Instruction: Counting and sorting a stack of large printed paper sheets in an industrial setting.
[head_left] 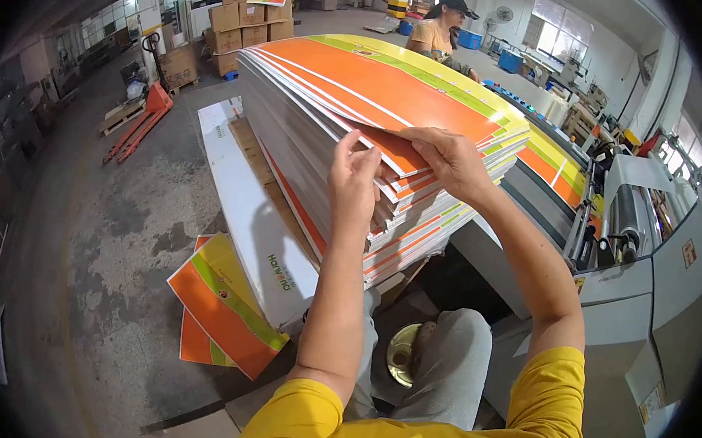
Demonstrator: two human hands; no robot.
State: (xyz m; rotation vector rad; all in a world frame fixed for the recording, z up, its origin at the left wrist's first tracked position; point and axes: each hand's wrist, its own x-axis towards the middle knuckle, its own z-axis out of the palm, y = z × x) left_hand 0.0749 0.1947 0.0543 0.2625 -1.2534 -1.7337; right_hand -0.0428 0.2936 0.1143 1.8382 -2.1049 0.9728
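In front of me rises a tall stack of printed sheets (440,91), coloured orange, green and yellow with white edges. At its near corner, the top sheet (399,146) is bowed up, with a dark gap beneath part of it. My right hand (454,163) is closed on this sheet's near edge, thumb and fingers pinching it. My left hand (354,178) is curled at the stack's left corner, its fingers closed around sheet edges there. How many sheets the left fingers hold is hidden. Several layers below the corner stick out unevenly.
A long white carton (245,218) lies left of the stack, with loose printed sheets (226,297) on the floor beside it. A grey machine with rollers (628,224) stands at right. Farther back are a red pallet jack (148,115), brown cartons (252,22) and a person (436,38) in a cap.
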